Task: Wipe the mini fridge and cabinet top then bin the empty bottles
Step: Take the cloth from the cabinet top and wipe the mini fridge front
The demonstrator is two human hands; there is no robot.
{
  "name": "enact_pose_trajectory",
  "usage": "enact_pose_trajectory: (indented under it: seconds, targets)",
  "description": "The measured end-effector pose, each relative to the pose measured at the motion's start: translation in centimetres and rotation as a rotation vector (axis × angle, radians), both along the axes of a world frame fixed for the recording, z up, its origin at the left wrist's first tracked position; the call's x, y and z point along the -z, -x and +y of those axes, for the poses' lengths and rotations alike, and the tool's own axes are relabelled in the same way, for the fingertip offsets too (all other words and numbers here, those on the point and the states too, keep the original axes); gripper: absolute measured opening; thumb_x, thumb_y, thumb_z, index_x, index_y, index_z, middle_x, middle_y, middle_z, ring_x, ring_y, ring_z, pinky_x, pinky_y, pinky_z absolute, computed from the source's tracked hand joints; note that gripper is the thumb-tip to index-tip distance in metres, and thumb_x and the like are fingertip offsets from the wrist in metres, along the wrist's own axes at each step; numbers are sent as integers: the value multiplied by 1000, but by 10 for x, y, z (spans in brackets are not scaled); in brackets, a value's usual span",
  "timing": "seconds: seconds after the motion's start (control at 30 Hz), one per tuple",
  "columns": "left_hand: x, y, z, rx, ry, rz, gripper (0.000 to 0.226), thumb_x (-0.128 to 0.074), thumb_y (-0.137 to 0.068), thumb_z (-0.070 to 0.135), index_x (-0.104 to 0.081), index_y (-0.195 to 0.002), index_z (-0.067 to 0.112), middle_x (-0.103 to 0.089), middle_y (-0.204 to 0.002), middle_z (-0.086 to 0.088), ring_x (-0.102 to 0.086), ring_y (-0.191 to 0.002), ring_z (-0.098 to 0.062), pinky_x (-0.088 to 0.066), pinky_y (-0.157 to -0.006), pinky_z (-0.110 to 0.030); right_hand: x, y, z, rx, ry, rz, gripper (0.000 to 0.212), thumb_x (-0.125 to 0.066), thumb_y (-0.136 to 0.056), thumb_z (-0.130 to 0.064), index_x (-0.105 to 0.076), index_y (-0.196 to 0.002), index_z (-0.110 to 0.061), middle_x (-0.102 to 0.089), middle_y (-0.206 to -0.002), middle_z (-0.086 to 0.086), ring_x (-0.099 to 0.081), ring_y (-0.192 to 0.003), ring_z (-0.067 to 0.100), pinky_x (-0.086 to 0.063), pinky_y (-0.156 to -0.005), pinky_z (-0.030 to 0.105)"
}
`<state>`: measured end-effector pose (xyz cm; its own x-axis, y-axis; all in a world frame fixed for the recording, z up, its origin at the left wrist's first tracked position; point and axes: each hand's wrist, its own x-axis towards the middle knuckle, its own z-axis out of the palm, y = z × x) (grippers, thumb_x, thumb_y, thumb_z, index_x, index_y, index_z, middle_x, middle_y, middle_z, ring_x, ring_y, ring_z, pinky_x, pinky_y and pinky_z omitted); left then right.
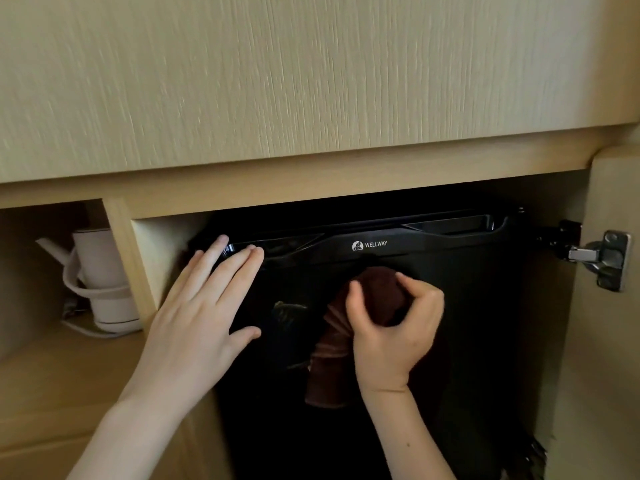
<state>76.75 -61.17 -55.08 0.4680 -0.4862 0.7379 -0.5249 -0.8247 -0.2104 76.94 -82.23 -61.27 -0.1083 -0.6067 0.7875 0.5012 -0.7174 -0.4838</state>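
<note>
Wiping the mini fridge (pixel 467 306), set inside the wooden cabinet (pixel 346 181): brace the door's upper left corner with the left hand (pixel 204 306), fingers straight and slightly spread. The right hand (pixel 391 327) curls its fingers round the bunched brown cloth (pixel 332 348) below the logo. Flatten the cloth; overlap strokes.

One wide-angle camera, worn on the head, looks forward and down from close in at the black mini fridge (pixel 467 323) set in a light wood cabinet (pixel 311 81) — the fridge door fills the lower middle of the frame. Both forearms rise from the bottom edge: the left hand (pixel 197 306) flat left of centre, the right hand (pixel 391 327) gripping a brown cloth (pixel 329 368) near centre.
</note>
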Motion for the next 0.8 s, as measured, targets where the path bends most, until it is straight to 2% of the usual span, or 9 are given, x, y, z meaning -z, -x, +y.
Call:
enact_pose_trajectory:
  seconds: [0.03,0.1,0.27,0.37,0.47,0.53,0.63,0.7,0.8]
  targets:
    - [0,0,0,6,11,-4,114,-94,-57,32,-34,-153,14,-42,-153,1,-22,-150,-23,-20,-119,-42,-3,-1,3,13,-70,4,43,-78,-75,-34,-60,-97,0,-57,-93,4,-55,-86,22,-49,-80,39]
    - [0,0,-2,13,22,-12,114,-94,-56,31,-36,-152,14,-44,-151,1,-24,-149,-24,-23,-118,-42,-3,-5,15,62,-74,48,43,-76,-77,-37,-62,-92,1,-59,-90,9,-55,-83,25,-47,-78,38]
    - [-2,-2,-3,3,22,-13,110,-95,-55,29,-40,-150,14,-47,-149,1,-25,-148,-24,-28,-117,-48,16,-11,26,117,364,91,41,-77,-78,-43,-55,-95,-12,-64,-83,8,-56,-75,22,-43,-70,32]
    - [-1,0,-3,3,39,-17,109,-94,-56,28,-40,-150,15,-47,-149,1,-25,-148,-23,-26,-118,-47,16,-10,9,78,412,64,40,-77,-80,-42,-53,-95,-13,-63,-81,8,-58,-74,23,-44,-72,31]
    - [0,-1,-3,12,44,-30,109,-94,-57,28,-40,-150,15,-47,-149,0,-25,-149,-24,-27,-118,-48,8,-5,-8,84,280,37,39,-75,-83,-39,-62,-89,-3,-61,-82,11,-54,-78,24,-43,-76,33]
    - [0,-2,-2,13,37,-35,109,-94,-56,27,-40,-150,15,-48,-149,-1,-26,-148,-25,-28,-117,-50,3,-2,-16,79,78,24,40,-77,-81,-35,-64,-86,2,-60,-84,11,-52,-81,21,-43,-80,31]
    - [0,-2,-4,18,46,-31,109,-95,-55,26,-42,-149,13,-49,-147,-2,-28,-147,-27,-30,-116,-52,-5,-2,-10,13,-291,-4,41,-77,-78,-37,-62,-87,0,-59,-87,6,-52,-85,16,-44,-83,28]
    - [-1,-1,-4,12,34,-27,107,-94,-57,25,-41,-149,13,-48,-148,-1,-27,-147,-27,-31,-116,-53,-7,-4,3,41,-334,-7,41,-75,-79,-38,-61,-86,-1,-58,-87,7,-53,-84,19,-41,-83,23]
    - [-2,3,-5,3,23,-14,105,-92,-61,23,-38,-151,14,-45,-150,1,-22,-149,-25,-28,-118,-51,-5,-8,21,110,-205,21,41,-75,-79,-39,-62,-84,-1,-59,-86,10,-53,-80,22,-42,-77,31]
